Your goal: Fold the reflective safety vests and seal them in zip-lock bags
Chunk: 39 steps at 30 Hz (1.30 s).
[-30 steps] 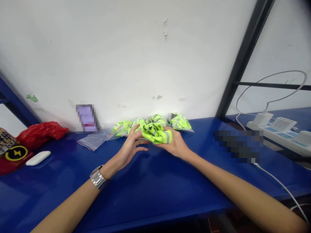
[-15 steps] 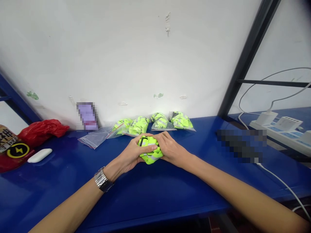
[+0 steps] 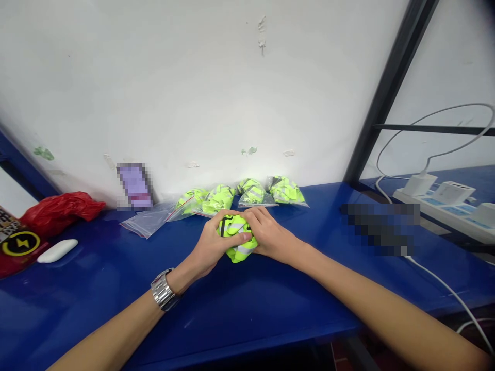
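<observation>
A bundled neon-yellow reflective vest point(image 3: 240, 251), with silver-grey stripes and black trim, is squeezed between my two hands above the blue table. My left hand point(image 3: 211, 242) wraps its left side, thumb laid across the front. Around the right side and top curls my right hand point(image 3: 270, 234); some of its fingertips are hidden behind the cloth. Beyond my hands, several similar bundles lie in clear zip bags against the wall, among them a bagged vest point(image 3: 286, 190) at the right. Left of them lies a flat clear zip bag point(image 3: 145, 221).
On the blue table point(image 3: 247, 319) at the left are a red plastic bag point(image 3: 64, 211), a printed packet point(image 3: 19, 245) and a white case point(image 3: 58, 251). A blurred phone point(image 3: 135, 185) leans on the wall. Rightward are a blurred dark object point(image 3: 377, 229), a white cable and a power strip point(image 3: 444, 206).
Both hands keep their hold on the bundle and press it slightly tighter. The whole view has shifted a little, so the surroundings appear further left.
</observation>
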Each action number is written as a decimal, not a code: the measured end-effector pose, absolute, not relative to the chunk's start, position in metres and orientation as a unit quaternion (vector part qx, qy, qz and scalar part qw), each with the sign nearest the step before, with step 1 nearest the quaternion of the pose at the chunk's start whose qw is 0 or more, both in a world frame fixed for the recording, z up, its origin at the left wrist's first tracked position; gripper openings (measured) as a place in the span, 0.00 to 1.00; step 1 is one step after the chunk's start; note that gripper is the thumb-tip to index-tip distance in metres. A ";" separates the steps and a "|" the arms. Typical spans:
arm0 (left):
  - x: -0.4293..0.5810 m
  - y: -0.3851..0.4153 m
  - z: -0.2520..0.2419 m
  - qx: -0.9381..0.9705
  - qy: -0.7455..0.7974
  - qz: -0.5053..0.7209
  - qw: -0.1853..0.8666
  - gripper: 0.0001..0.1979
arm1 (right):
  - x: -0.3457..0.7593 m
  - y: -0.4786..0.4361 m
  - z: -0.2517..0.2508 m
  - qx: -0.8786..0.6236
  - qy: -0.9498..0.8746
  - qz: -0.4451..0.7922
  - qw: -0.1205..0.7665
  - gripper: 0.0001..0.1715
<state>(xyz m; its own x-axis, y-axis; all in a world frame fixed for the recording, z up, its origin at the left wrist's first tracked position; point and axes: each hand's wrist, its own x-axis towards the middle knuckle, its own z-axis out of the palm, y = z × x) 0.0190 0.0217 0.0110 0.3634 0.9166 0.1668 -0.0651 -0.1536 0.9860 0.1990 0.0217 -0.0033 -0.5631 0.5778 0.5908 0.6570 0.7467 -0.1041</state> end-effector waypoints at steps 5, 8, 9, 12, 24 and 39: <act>0.020 0.027 0.012 0.561 0.342 0.468 0.591 0.25 | 0.208 0.026 0.001 -0.338 -0.872 0.053 0.349 0.63; 0.019 0.032 0.013 0.514 0.356 0.476 0.619 0.25 | 0.209 0.028 -0.001 -0.385 -0.829 0.116 0.390 0.69; 0.018 0.033 0.013 0.508 0.359 0.475 0.623 0.24 | 0.208 0.028 -0.002 -0.398 -0.810 0.138 0.409 0.70; 0.015 0.034 0.012 0.519 0.357 0.454 0.630 0.24 | 0.203 0.029 -0.008 -0.417 -0.756 0.221 0.453 0.75; 0.021 0.025 0.007 0.523 0.358 0.436 0.639 0.22 | 0.193 0.025 -0.013 -0.362 -0.717 0.253 0.540 0.52; 0.020 0.023 0.015 0.499 0.338 0.431 0.672 0.24 | 0.193 0.025 -0.020 -0.268 -0.763 0.087 0.581 0.13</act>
